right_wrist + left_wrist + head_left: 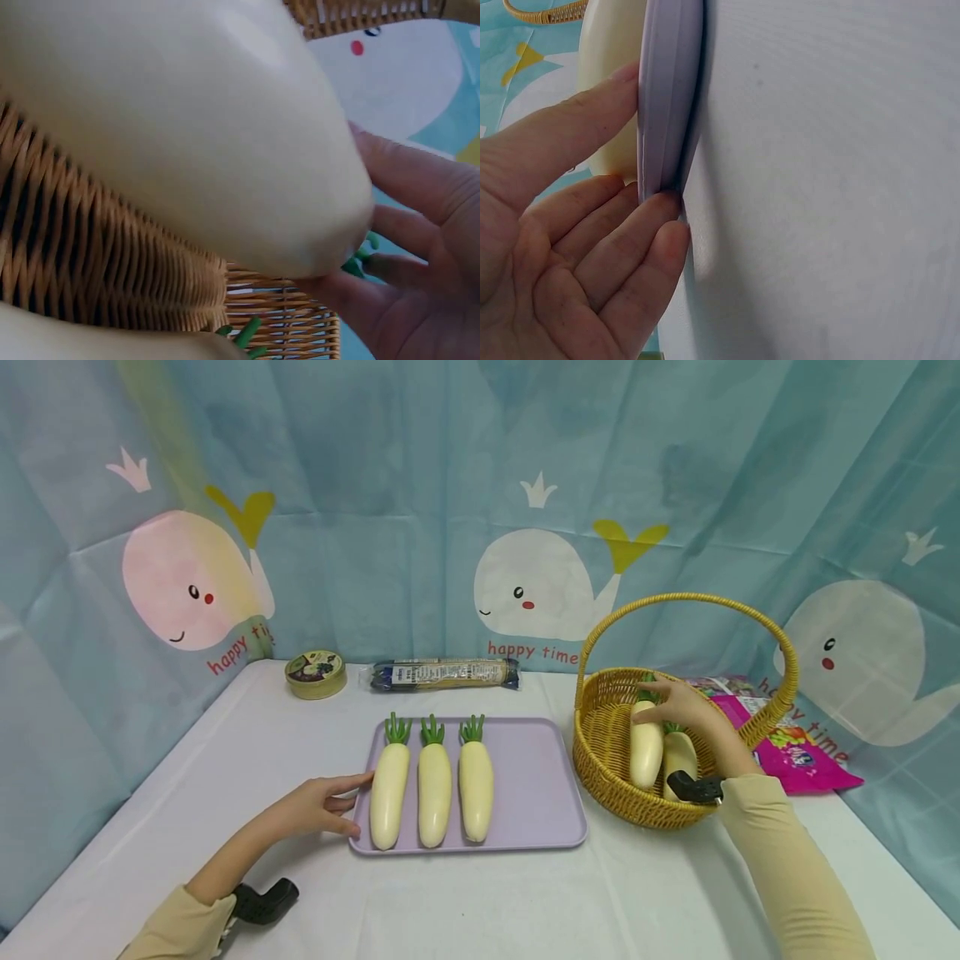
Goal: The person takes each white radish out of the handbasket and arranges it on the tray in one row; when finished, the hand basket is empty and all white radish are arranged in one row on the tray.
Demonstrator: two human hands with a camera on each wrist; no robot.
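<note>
My right hand (pixel 678 706) reaches into the wicker basket (pixel 611 802) and holds a white radish (pixel 646 747) near its green top. In the right wrist view, the thumb and fingers curl round the end of this white radish (pixel 202 135). A second white radish (pixel 680 752) lies beside it in the basket, partly hidden by the wrist strap. At the left edge of the purple tray (pixel 532 785), my left hand (pixel 322 806) touches the rim with loosely spread fingers. Three white radishes (pixel 433 793) lie side by side on the tray, green tops pointing away.
A round tin (pixel 316 674) and a clear-wrapped long packet (pixel 445 673) stand at the back of the white table. Pink packages (pixel 802 760) lie behind and right of the basket, whose tall handle (pixel 686 597) arches above it. A blue whale-print curtain (pixel 390 510) hangs behind.
</note>
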